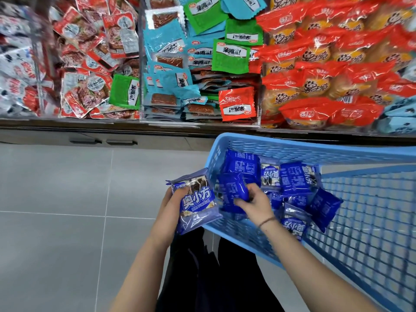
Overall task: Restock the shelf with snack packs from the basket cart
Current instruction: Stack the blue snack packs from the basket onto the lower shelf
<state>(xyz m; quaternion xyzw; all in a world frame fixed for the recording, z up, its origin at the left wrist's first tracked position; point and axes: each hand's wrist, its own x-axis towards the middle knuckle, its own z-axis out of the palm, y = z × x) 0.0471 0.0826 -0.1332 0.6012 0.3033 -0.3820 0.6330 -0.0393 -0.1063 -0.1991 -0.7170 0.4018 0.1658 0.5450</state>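
- Holding one blue snack pack (pixel 197 201) in the left hand (pixel 171 200). The fingers curl over the pack's left edge, and its printed front faces up.
- That pack sits just outside the near-left corner of the basket cart (pixel 292 147), overlapping its rim.
- Right hand (pixel 254 206) is inside the basket, fingers wrapped round a second blue pack (pixel 233 190). This pack is back side up, at the left end of the basket.
- Loose blue packs (pixel 292 179) lie in a heap in the basket, right of the right hand. Some show the label and some the back.
- Thin dark band (pixel 266 221) on the right wrist.
- Shelf (pixel 135 125) runs across the far side, split by clear dividers.
- Left bins hold red-and-white packs (pixel 85 64).
- Middle bin holds light blue and green packs (pixel 229 57), with one red pack near its front.
- Right bin holds orange-red packs (pixel 326 59).
- The basket's far rim stands near the shelf's front edge.
- Grey tiled floor (pixel 56 188) to the left of the basket.
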